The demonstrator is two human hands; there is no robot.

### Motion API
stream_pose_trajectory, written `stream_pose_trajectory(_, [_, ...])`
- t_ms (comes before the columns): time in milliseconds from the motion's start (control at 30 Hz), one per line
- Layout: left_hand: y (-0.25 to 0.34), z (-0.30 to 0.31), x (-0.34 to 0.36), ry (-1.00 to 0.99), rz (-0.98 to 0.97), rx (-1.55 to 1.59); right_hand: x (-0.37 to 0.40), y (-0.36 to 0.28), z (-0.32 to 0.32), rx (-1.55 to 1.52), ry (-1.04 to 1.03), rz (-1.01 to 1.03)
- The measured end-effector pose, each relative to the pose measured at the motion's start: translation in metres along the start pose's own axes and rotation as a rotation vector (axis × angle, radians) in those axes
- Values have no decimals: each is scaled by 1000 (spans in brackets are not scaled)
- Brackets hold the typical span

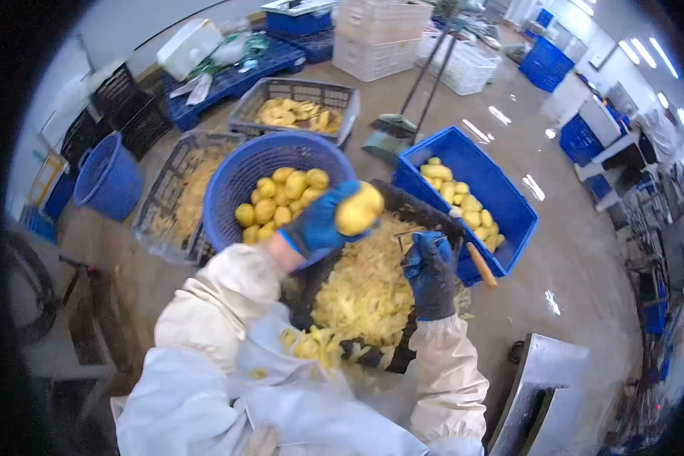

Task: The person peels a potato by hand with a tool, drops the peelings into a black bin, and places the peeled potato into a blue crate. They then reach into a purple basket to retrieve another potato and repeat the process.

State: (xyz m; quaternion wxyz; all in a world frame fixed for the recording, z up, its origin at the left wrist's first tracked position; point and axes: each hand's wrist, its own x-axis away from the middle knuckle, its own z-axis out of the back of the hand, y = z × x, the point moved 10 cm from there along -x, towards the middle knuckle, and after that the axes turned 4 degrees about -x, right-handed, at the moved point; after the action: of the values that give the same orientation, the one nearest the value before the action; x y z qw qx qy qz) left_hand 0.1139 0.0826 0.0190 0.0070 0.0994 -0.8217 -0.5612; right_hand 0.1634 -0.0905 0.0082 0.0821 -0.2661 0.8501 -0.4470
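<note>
While left grip (323, 222) wraps potato (359, 209), right grip (431, 270) clenched on peeler (407, 242)

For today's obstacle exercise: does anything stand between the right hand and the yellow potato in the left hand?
Nothing visible: open gap between the blue-gloved right hand and the round yellow potato held by the left hand.

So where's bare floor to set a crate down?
Wet floor right of the blue crate is bare, also between it and the white crates. Crowded around the left hand with its potato and right hand with its peeler: blue basket, black peel crate.
</note>
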Motion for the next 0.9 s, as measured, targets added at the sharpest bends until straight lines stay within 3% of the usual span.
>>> stream_pose_trajectory(33, [-15,-6,0,14,-18,-120,7,3,-10,-5,-15,-13])
stream_pose_trajectory(67, [-52,-31,6,-69,420,720,12,-3,-20,119,-27,62])
stream_pose_trajectory(200, [-75,-67,34,-56,508,809,25,-10,-47,561,-158,272])
stream_pose_trajectory(233, [-87,-67,36,-118,497,727,12,-7,-10,479,4,122])
stream_pose_trajectory(267, [-90,-74,42,-179,544,682,-11,-8,23,484,13,122])
stream_pose_trajectory(333, [-62,-102,46,-364,388,552,-41,-25,71,1,50,285])
stream_pose_trajectory(367, [-63,-101,43,-368,393,551,-39,-26,73,-1,57,288])
stream_pose_trajectory(433, [-73,-75,28,-142,418,680,8,-79,15,1165,87,1014])
stream_pose_trajectory(467, [-82,-61,22,-131,431,765,24,-72,-6,1167,71,1007])
stream_pose_trajectory(533, [-30,-51,20,-129,-46,-153,22,-15,-21,536,-83,345])
stream_pose_trajectory(633, [-27,-67,27,-213,-99,-140,18,-8,-27,659,-122,222])
stream_pose_trajectory(667, [-29,-69,29,-217,-88,-137,7,-18,0,526,76,188])
stream_pose_trajectory(700, [-51,-70,32,-209,141,130,-15,-27,53,456,215,360])
stream_pose_trajectory(733, [-70,-77,40,-197,368,394,-23,-46,63,601,124,605])
stream_pose_trajectory(800, [-63,-85,36,-242,393,448,-14,-60,57,961,-109,984])
stream_pose_trajectory(833, [-73,-74,27,-164,397,618,-7,-60,49,960,-109,988])
stream_pose_trajectory(867, [-80,-66,23,-77,393,796,-14,-41,54,611,-84,564])
stream_pose_trajectory(900, [-36,-51,22,-36,-72,108,-8,-6,44,262,-55,139])
